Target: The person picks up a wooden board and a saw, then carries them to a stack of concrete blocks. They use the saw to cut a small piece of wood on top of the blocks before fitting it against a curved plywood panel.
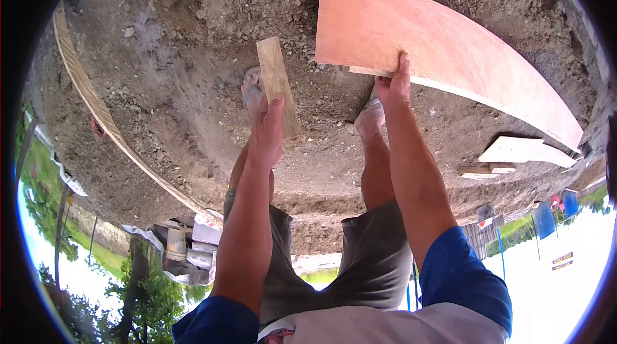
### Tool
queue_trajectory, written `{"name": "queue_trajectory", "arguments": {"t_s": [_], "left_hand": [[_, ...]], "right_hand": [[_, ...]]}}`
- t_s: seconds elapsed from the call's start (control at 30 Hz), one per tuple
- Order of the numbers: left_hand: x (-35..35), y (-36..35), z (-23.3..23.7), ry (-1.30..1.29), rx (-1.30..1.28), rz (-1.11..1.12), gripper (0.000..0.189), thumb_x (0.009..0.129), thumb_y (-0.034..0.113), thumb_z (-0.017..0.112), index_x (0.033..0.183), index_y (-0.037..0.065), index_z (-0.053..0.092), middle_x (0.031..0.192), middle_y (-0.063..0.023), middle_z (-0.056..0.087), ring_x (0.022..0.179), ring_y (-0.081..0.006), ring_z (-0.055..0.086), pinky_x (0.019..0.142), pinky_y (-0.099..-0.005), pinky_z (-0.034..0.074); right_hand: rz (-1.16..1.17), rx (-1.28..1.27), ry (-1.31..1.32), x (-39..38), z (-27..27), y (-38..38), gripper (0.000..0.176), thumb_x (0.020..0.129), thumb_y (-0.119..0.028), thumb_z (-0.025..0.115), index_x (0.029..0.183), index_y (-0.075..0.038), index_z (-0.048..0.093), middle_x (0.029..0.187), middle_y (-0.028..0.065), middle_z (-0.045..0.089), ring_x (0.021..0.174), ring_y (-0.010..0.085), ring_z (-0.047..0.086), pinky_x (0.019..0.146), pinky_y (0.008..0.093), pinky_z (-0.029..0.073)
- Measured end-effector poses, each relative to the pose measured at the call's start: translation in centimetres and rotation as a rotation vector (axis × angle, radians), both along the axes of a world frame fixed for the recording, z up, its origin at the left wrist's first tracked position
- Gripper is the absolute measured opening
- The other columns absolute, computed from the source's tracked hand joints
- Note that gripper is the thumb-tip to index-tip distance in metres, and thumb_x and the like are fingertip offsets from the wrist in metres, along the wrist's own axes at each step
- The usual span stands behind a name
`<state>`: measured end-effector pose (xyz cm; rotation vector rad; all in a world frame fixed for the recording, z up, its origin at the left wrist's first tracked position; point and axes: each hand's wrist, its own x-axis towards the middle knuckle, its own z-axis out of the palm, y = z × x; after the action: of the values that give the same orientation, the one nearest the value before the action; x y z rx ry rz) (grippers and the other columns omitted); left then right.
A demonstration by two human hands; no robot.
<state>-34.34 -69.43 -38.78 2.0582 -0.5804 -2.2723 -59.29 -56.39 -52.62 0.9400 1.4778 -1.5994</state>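
My left hand (267, 129) is closed round a short flat wooden board (275, 64), thumb on its upper face, holding it over the dirt beside my left foot. With my right hand (394, 86) I grip the near edge of a long pinkish plywood sheet (385, 19). The thumb rests on top of the sheet, and the fingers are mostly hidden beneath the edge. A pale wood strip (361, 70) shows along that edge, next to the hand. The sheet stretches away to the right over the ground.
Rough, stony soil (193, 87) surrounds my sandalled feet (371, 118). A long timber (96, 103) curves along the left. Wood offcuts (514, 150) lie at the right. Containers and bags (186, 247) are heaped at the lower left, near trees (151, 286).
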Motion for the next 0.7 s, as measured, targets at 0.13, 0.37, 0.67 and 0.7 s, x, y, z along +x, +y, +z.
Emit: {"name": "queue_trajectory", "arguments": {"t_s": [0.13,0.37,0.67,0.7], "left_hand": [[0.8,2.2,-1.8,-0.012,-0.087,-0.352,0.060,0.102,0.048,0.042,0.147,0.008,0.040,0.136,-0.0076,0.052,0.122,-0.0172,0.048,0.102,-0.0325,0.039],[-2.8,4.7,-1.4,0.186,-0.066,0.049,0.059,0.103,0.035,0.045,0.152,0.007,0.028,0.150,-0.0122,0.040,0.135,-0.0238,0.042,0.109,-0.0318,0.035],[-6.9,2.2,2.9,0.601,0.023,0.443,0.048,0.104,0.025,0.047,0.146,0.004,0.038,0.141,-0.0101,0.050,0.125,-0.0170,0.051,0.103,-0.0313,0.043],[-7.2,2.3,2.9,0.591,0.021,0.473,0.047,0.104,0.026,0.048,0.145,0.004,0.040,0.137,-0.0098,0.053,0.121,-0.0167,0.053,0.100,-0.0312,0.045]], "right_hand": [[0.044,0.035,0.021,1.2,6.0,1.2,0.049,0.084,-0.044,0.072,0.124,-0.017,0.059,0.128,0.0038,0.057,0.120,0.0250,0.051,0.103,0.0444,0.042],[0.051,0.046,0.008,1.4,15.5,1.5,0.066,0.082,-0.045,0.073,0.134,-0.014,0.048,0.136,0.0096,0.049,0.125,0.0306,0.047,0.106,0.0504,0.040],[0.107,-0.036,0.008,0.8,19.4,1.9,0.060,0.081,-0.043,0.075,0.130,-0.017,0.052,0.137,0.0077,0.051,0.127,0.0295,0.047,0.106,0.0495,0.041],[0.104,-0.033,0.007,0.8,19.6,2.2,0.058,0.081,-0.042,0.075,0.129,-0.017,0.053,0.136,0.0072,0.051,0.127,0.0292,0.047,0.105,0.0490,0.042]]}}
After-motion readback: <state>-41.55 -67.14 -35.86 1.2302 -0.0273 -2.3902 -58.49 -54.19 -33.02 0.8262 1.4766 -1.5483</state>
